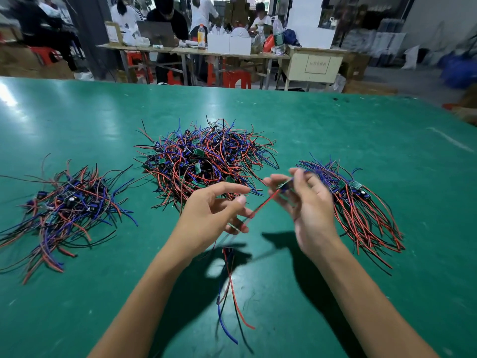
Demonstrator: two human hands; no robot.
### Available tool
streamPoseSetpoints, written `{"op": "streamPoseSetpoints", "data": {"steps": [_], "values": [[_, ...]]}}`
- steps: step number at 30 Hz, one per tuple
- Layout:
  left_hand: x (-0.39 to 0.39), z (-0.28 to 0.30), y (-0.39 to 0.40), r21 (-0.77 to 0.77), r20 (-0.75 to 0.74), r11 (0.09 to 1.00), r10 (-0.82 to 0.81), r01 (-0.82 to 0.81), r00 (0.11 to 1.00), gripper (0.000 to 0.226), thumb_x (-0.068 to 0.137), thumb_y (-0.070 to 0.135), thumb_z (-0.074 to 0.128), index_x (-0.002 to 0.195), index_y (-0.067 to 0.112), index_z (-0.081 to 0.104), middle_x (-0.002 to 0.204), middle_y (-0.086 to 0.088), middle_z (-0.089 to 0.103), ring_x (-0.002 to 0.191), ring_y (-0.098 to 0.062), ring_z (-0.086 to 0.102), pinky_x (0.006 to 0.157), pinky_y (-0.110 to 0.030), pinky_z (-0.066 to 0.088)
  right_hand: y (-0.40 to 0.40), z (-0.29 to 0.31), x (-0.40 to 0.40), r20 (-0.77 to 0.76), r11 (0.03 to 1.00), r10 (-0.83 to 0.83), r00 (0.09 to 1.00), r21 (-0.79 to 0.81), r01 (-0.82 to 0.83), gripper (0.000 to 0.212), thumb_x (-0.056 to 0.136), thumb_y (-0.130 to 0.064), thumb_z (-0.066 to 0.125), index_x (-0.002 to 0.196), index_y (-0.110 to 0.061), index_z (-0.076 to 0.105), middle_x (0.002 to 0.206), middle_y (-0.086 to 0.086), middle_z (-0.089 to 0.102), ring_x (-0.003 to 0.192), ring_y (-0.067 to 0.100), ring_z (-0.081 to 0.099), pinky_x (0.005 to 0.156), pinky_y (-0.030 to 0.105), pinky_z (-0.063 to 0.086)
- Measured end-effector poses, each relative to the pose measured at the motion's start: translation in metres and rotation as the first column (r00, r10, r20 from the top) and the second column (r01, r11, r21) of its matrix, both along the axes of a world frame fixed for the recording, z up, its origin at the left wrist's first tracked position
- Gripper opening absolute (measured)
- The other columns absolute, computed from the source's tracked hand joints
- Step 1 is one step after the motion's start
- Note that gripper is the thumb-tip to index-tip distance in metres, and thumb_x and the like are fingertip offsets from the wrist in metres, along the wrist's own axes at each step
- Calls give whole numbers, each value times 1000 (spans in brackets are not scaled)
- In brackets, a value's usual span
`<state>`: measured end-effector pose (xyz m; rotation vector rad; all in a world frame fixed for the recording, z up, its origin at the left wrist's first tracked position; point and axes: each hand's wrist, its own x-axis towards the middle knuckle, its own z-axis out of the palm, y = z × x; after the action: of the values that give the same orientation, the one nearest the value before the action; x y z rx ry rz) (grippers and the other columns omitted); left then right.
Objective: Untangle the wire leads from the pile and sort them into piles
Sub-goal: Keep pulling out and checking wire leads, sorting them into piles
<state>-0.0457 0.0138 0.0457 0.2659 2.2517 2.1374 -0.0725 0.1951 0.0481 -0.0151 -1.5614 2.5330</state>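
A big tangled pile [206, 156] of red, blue and black wire leads with small circuit boards lies mid-table. A looser pile [64, 202] lies at the left. A combed pile [358, 202] with wires running one way lies at the right. My right hand [307, 202] pinches a small board with leads [284, 186], held above the table. The red and black wires of that lead [263, 206] stretch down-left to my left hand [214, 210], whose curled fingers hold them. One more lead [229, 280] lies on the mat between my forearms.
The green mat [335, 125] covers the whole table. Beyond its far edge stand work tables [196, 51] with boxes and bottles, red stools, and several seated people. Cartons lie at the far right.
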Motion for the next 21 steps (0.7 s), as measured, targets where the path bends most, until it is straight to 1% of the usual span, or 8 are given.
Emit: {"op": "streamPoseSetpoints", "data": {"steps": [3,6,9,12,14,17,19,21], "values": [[-4,-4,-8,-193,-138,960,180,-205,974,14,99,18,62,103,25,73,82,2,77,67,-7,66,64,-21,52,36,18,-30,-40,899,-282,958,338,279,21,108,-16,44,94,-16,60,73,1,61,56,9,61,58,24,55],[-6,-8,-18,-575,-284,706,302,-414,910,8,95,30,63,101,29,69,89,11,68,82,-10,63,76,-30,50,79,27,-76,-153,424,-408,900,841,335,29,103,-17,43,106,-13,72,85,0,67,78,23,60,70,30,42],[-3,-15,-21,-872,-144,399,340,-282,929,36,93,49,61,113,20,56,110,-3,55,109,-25,55,85,-38,46,102,11,-108,-107,-16,-354,929,994,108,34,102,-12,42,117,1,70,120,22,66,116,38,57,96,38,45],[-3,-19,-18,-903,-10,397,361,-163,933,44,96,42,61,121,8,48,123,-15,51,114,-35,55,93,-43,46,107,-30,-108,51,-280,-474,879,938,-206,59,107,-42,33,148,-1,41,155,25,34,145,36,27,117,45,23],[-3,-20,-18,-851,-30,480,362,-214,932,26,96,20,61,116,8,47,114,-16,58,106,-38,58,89,-46,48,103,-40,-103,-6,-361,-477,879,913,-189,69,106,-50,30,157,-2,25,163,24,19,151,35,15,122,47,13],[-2,-18,-20,-801,-104,521,367,-297,924,24,91,5,57,111,10,45,92,-11,60,95,-40,59,78,-44,47,82,-27,-95,-292,-363,-306,906,916,172,58,102,-38,48,148,-4,41,154,23,36,141,38,31,113,48,25],[-2,-16,-22,-775,-96,554,375,-306,922,28,89,4,57,112,12,44,86,-9,59,91,-38,59,76,-42,46,54,-22,-76,-417,-161,-128,900,904,396,37,97,-26,58,130,-11,59,132,15,57,120,34,50,99,45,37],[-2,-15,-24,-745,-64,594,390,-304,918,30,89,5,58,114,14,44,90,-12,65,92,-36,60,79,-42,47,23,-26,-42,-396,105,94,913,916,386,18,94,-20,61,111,-19,68,108,1,66,98,21,60,88,39,47]]}}
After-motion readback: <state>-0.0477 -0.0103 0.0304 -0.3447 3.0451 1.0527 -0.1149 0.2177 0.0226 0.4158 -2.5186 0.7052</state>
